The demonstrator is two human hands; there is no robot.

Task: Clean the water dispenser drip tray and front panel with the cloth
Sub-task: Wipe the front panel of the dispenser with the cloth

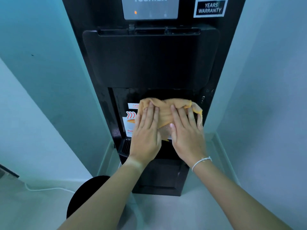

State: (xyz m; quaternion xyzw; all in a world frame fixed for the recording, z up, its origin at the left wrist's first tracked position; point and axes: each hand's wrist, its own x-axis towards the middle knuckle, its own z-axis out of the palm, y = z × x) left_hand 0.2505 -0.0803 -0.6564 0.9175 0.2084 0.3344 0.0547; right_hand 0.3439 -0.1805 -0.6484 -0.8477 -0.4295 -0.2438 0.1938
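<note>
A tall black water dispenser (149,63) stands against the wall in front of me. An orange cloth (166,110) is spread against the back wall of its dispensing recess. My left hand (147,133) lies flat on the cloth's left part, fingers pointing up. My right hand (186,135) presses flat on its right part, with a white bracelet at the wrist. Both palms hold the cloth against the panel. The slotted black drip tray (124,146) shows only at its left end; my hands hide the rest.
White and red stickers (130,123) sit on the recess wall left of the cloth. A grey control panel (150,9) and a warranty sticker (210,7) are at the top. A round black object (86,195) and a white cable (49,190) lie on the floor at left.
</note>
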